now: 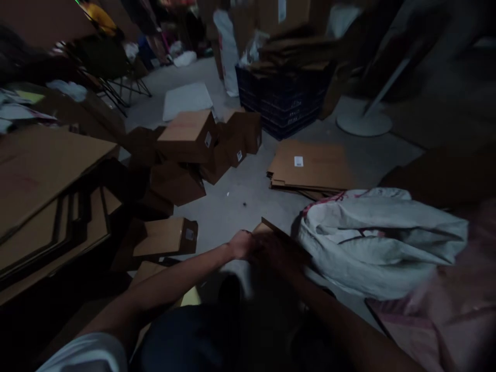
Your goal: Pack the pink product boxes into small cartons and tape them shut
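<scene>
Left hand (pixel 242 244) curled at brown cardboard (pixel 262 228), right hand (pixel 273 251) beside, in shadow; whether fingers grip, not discernible. Pale sack (pixel 382 237) lies to right.

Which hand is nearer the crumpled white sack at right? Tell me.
Right. In view, the right hand is just left of the white sack; the left hand is farther left.

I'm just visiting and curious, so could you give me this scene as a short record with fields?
Hands: left hand and right hand, close together at a piece of cardboard
Grip: too dark to tell exactly
Left side: several brown boxes on the grey floor
Ahead: pile of flat cardboard with a white label; dark blue crate beyond it
Right side: crumpled pale sack
Light: dim
</scene>
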A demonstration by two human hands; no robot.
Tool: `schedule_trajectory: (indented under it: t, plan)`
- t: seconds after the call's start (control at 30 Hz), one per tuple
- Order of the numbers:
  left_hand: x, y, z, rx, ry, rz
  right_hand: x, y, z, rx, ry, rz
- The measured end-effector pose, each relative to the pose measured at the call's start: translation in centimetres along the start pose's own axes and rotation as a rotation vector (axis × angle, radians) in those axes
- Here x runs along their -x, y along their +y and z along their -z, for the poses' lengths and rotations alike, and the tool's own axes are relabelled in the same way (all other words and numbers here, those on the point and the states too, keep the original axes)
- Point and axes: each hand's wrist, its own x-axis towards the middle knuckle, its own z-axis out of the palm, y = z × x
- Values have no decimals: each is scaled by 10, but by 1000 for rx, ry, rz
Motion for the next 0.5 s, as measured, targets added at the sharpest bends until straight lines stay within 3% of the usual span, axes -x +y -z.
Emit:
schedule_trajectory:
  t: [0.1,0.17,0.27,0.33,0.4,0.5]
  plan:
    - [7,4,-14,5,83,-99,7,3,3,10,18,7]
    - [12,10,-19,16,114,-53,11,3,10,-33,79,37]
    - [12,15,-12,24,59,37,20,-1,27,-40,217,44]
    - [10,15,-5,36,21,55,31,-4,40,58,254,-63]
    - [11,16,-2,37,18,42,47,-6,49,104,189,-176]
    - [17,28,-7,52,91,8,66,-5,57,-75,27,-190]
